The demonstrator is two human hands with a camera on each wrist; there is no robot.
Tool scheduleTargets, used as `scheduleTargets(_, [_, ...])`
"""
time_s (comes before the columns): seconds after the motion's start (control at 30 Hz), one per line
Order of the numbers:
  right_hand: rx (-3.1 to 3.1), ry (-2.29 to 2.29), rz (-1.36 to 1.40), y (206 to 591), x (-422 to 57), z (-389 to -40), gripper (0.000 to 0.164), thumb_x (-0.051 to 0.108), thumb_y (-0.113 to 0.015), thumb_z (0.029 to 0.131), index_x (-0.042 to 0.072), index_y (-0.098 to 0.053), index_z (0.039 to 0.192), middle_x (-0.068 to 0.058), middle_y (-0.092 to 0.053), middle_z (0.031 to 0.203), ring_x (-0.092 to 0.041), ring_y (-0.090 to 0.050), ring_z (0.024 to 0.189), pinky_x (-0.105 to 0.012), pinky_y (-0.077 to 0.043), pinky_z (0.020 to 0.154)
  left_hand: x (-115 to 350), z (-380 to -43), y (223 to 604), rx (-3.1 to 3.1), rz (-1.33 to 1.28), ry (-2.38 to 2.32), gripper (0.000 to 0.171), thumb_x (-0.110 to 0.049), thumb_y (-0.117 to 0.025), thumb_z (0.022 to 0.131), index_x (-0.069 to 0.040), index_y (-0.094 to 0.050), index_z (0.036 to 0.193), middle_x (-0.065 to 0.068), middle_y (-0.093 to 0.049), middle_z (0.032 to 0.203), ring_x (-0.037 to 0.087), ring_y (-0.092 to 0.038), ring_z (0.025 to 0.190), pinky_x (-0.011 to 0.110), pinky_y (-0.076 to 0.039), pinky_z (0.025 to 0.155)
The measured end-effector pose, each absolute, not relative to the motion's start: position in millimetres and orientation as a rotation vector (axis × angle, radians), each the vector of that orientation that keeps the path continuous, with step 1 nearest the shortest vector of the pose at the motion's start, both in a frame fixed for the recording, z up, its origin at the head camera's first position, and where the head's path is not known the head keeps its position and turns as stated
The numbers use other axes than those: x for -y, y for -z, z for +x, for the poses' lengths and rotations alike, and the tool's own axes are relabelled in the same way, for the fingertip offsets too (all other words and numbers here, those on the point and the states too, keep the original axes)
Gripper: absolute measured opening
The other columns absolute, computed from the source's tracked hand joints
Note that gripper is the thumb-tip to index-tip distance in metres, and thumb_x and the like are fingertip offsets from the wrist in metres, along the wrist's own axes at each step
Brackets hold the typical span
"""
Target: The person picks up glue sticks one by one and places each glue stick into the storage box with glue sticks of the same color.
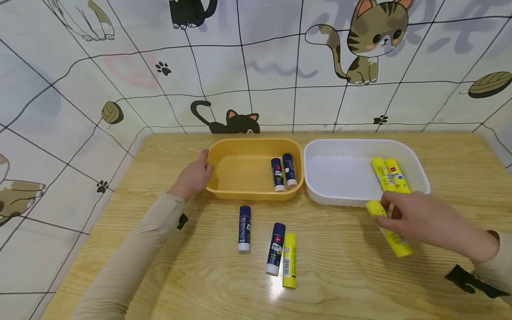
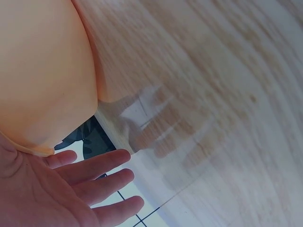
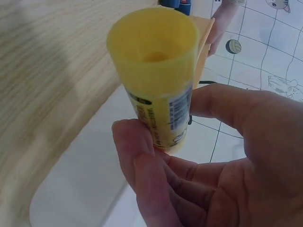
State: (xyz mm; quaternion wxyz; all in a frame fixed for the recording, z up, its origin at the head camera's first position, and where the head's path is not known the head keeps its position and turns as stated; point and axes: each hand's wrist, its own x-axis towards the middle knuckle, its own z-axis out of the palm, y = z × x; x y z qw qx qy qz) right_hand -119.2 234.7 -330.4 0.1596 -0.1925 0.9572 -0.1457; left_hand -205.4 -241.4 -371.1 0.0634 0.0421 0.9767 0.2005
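Head: my right hand (image 1: 430,218) pinches a yellow glue stick (image 1: 395,239) at five o'clock of the white tray (image 1: 340,171). Left wrist: my left hand (image 2: 54,198), fingers outstretched, touches the orange tray (image 2: 42,61). Right wrist: I'd squeeze lightly, clearing the rim (image 3: 34,205).

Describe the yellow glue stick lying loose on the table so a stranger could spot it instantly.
On the wooden table, find the orange tray and look in front of its right half. There the yellow glue stick lies just right of a blue stick. It is the only loose yellow one: two others lie in the white tray, and the right hand holds another.
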Motion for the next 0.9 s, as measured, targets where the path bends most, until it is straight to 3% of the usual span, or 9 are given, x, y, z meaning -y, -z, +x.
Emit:
scheduleTargets(0.27, [-2.742, 0.359, -0.621, 314, -239, -140, 0.028, 0.032, -0.072, 0.085, 0.007, -0.058, 0.088, 0.007, -0.056, 0.067, -0.01, -0.047, 0.054, -0.029, -0.038, 0.049, 241, -206, 371, -2.943, 0.12, -0.606, 0.055, -0.02, -0.029, 0.101, 0.001, -0.016, 0.15, 0.015, -0.05, 0.067, 0.028, -0.049, 0.059, 0.042, -0.042, 0.062])
scheduleTargets(0.53, [-2.691, 0.318, -0.597, 302, -242, -156, 0.028, 0.033, -0.068, 0.088, 0.007, -0.056, 0.088, 0.006, -0.053, 0.057, -0.012, -0.047, 0.051, -0.029, -0.033, 0.048, 243, -201, 374, -2.924, 0.085, -0.601, 0.056, -0.021, -0.028, 0.101, 0.001, -0.015, 0.151, 0.012, -0.048, 0.064, 0.026, -0.047, 0.055, 0.039, -0.041, 0.058])
scheduleTargets(0.9, [-2.597, 0.234, -0.558, 285, -249, -187, 0.028, 0.029, -0.065, 0.091, 0.003, -0.055, 0.086, 0.001, -0.056, 0.061, -0.015, -0.054, 0.057, -0.033, -0.04, 0.053, 244, -194, 378, -2.933, 0.083, -0.587, 0.055, -0.022, -0.028, 0.101, 0.002, -0.018, 0.149, 0.02, -0.056, 0.077, 0.031, -0.052, 0.065, 0.045, -0.044, 0.069])
